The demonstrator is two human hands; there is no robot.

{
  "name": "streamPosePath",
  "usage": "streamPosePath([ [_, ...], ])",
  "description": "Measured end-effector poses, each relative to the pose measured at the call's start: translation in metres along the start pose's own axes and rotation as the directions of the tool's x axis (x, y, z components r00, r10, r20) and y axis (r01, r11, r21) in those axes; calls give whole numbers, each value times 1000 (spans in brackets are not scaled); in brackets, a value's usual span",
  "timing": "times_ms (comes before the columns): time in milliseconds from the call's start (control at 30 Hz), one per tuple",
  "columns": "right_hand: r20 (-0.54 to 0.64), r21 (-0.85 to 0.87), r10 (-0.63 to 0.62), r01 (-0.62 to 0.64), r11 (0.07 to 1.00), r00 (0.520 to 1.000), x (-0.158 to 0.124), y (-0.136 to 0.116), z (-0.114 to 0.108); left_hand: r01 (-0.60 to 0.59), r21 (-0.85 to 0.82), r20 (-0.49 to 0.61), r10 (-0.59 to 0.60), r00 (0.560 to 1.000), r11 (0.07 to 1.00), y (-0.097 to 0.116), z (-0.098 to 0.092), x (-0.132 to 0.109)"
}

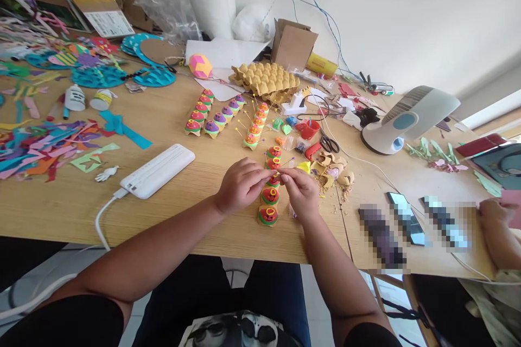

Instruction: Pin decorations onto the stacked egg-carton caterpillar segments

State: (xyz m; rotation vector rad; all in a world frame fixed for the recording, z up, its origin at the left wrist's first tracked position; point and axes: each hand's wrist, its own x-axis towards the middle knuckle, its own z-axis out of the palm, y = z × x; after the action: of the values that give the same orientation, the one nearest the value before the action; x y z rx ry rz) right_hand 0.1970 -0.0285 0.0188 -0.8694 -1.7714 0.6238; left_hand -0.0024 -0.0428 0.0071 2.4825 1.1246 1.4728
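Over a strip of egg-carton cups (268,216) covered in red and green clay, with yellow loops and small faces on top, both my hands meet fingertip to fingertip. My left hand (242,185) is closed in a pinch, and so is my right hand (302,192). Between the fingertips there seems to be something tiny and yellowish, too small to name. The hands partly hide the middle cups. Close to my right hand lie a yellow clay lump (303,167) and torn carton scraps (331,171). Beyond are finished-looking red (197,115), purple (220,119) and orange (255,129) cup strips.
A white power bank (158,171) with a cable lies left, near colourful paper scraps (36,149). Scissors (328,142), egg trays (264,78) and a fan (407,119) stand farther back. Phones (407,219) lie to the right, near another person's hand (494,214).
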Motion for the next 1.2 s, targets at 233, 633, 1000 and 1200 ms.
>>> streamPosePath([
  [233, -8, 33, 56, -55, 998, 998, 0, 0, -1, 0, -77, 28, 2, 1000, 997, 2, 2, 1],
  [633, 92, 94, 9, -17, 995, 996, 5, -12, 2, 361, -399, 110, -347, 931, 843, 16, 4, 0],
  [1000, 244, 231, 217, -274, 933, 945, 1, -9, 5, 190, -238, -69, -212, 975, 953, 10, -11, 8],
  [1200, 194, 160, 190, -222, 962, 962, 1, -13, 8, 146, -172, -112, -167, 980, 974, 8, -13, 8],
])
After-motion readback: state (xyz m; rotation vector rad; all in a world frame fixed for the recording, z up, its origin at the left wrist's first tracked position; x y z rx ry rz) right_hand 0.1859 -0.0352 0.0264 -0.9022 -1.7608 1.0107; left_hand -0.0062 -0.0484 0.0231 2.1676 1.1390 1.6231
